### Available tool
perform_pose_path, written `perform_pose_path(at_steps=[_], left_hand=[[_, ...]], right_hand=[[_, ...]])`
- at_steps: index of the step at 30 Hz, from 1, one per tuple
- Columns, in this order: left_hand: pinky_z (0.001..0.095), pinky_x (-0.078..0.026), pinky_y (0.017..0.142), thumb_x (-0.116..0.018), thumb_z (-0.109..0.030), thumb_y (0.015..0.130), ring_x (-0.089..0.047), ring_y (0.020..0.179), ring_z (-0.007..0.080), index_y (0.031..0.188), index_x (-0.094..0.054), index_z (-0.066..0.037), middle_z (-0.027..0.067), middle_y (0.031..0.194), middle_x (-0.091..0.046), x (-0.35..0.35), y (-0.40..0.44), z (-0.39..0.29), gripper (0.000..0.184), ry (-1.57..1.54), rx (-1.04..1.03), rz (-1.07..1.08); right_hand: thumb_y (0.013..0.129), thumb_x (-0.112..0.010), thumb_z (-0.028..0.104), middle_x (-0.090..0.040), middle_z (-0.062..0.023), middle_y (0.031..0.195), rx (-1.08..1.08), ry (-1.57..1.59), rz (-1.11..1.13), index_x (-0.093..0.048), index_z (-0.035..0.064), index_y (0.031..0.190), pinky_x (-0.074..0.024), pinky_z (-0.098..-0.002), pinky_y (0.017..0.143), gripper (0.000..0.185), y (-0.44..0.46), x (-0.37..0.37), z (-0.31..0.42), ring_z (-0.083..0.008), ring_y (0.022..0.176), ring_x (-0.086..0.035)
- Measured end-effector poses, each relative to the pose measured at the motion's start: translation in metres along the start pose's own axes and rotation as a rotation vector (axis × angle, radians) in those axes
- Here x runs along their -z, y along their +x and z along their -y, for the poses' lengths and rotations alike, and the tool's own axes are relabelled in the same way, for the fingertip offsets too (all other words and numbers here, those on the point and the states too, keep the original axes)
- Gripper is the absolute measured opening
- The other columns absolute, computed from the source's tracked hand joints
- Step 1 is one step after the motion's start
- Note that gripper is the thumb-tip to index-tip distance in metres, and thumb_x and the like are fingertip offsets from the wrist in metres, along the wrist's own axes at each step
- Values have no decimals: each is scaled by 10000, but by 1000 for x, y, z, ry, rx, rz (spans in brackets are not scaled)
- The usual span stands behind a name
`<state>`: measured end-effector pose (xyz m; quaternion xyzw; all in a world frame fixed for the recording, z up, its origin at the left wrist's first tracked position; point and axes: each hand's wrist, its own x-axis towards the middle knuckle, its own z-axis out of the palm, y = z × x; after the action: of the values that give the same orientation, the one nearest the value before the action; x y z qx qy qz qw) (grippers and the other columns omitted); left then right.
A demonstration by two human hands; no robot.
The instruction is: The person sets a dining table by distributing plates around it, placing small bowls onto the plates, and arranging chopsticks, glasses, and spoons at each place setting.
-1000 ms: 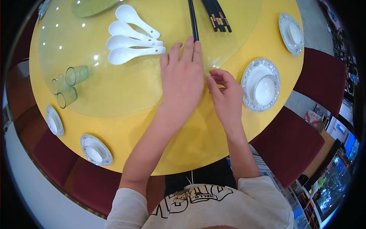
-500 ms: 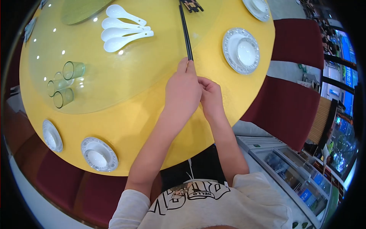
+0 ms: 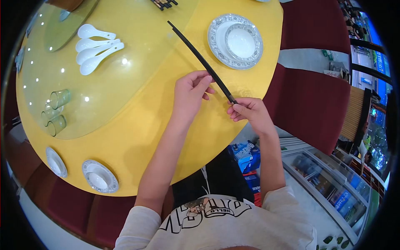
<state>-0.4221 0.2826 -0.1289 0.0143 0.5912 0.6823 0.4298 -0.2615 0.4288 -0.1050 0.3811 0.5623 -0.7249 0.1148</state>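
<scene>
A pair of black chopsticks (image 3: 191,50) is held up slantwise over the near edge of the table, tips toward the far left. My right hand (image 3: 255,114) pinches the thick end between thumb and fingers. Partway along the sticks, my left hand (image 3: 188,93) is closed on them with thumb and forefinger, its other fingers curled behind. Just beyond the chopsticks, a patterned plate (image 3: 215,35) carries a smaller patterned bowl (image 3: 242,41). More chopsticks (image 3: 164,5) with decorated ends lie at the top edge of the view.
On the round glass turntable (image 3: 137,83) lie several white spoons (image 3: 100,56) and several green-tinted glasses (image 3: 57,125). Two place settings, one with a plate (image 3: 109,171), stand at the lower left of the yellow table (image 3: 137,154). Dark red chairs (image 3: 300,108) stand on the right.
Both hands have drawn apart, the right one moving right and down to the chopsticks' thick end. The chopsticks have tilted from nearly upright in view to a slant. The view has shifted right.
</scene>
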Motion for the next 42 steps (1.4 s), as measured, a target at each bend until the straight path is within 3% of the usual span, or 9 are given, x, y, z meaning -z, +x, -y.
perform_pose_path(at_steps=[11,17,26,33,36,39,41,42], left_hand=[[237,-504,570,-666,-108,918,-630,668,114,983,-655,45,92,857,-691,-52,39,3,167,18,56,-153],[231,-498,533,-681,-107,901,-653,627,130,953,-663,63,88,772,-687,-72,42,-17,178,313,69,-274],[227,-500,490,-702,-105,882,-684,617,142,952,-655,92,115,766,-694,-86,45,-18,214,367,109,-421],[241,-535,523,-586,-97,952,-705,680,163,1142,-608,127,143,866,-713,-95,35,-21,294,316,110,-391],[252,-551,602,-533,-107,974,-699,756,185,1244,-548,124,170,984,-705,-93,27,-22,356,261,103,-369],[251,-547,605,-532,-101,969,-697,749,181,1224,-570,105,164,991,-707,-89,16,-28,330,218,88,-410],[251,-546,594,-537,-88,964,-694,734,170,1200,-580,100,159,980,-707,-77,8,-31,304,183,68,-454],[250,-545,584,-542,-74,960,-691,720,159,1177,-591,94,154,970,-708,-68,3,-32,279,155,49,-489]], right_hand=[[948,-600,97,-723,-80,893,-57,-11,49,-683,-43,1097,-539,-230,683,221,20,81,5,-100,741,-660],[945,-582,69,-714,-63,878,-104,-3,46,-680,-40,1120,-532,-215,673,227,24,105,13,-83,751,-654],[949,-598,104,-717,-64,845,51,-143,136,-681,-46,1101,-519,-249,679,229,30,106,5,-109,731,-662],[944,-609,113,-720,-113,832,85,-136,16,-661,-68,1111,-528,-259,678,251,29,95,7,-124,725,-677],[948,-605,118,-721,-127,835,109,-152,-15,-655,-71,1118,-533,-267,683,259,26,91,9,-138,736,-688],[955,-602,132,-711,-159,838,142,-285,-80,-656,-62,1115,-530,-285,674,257,17,94,22,-171,730,-687],[957,-602,143,-697,-178,844,298,-602,-306,-655,-51,1108,-520,-291,658,252,11,98,28,-184,717,-674],[959,-601,140,-688,-161,831,308,-571,-351,-656,-46,1098,-512,-285,648,239,9,99,30,-170,708,-660]])
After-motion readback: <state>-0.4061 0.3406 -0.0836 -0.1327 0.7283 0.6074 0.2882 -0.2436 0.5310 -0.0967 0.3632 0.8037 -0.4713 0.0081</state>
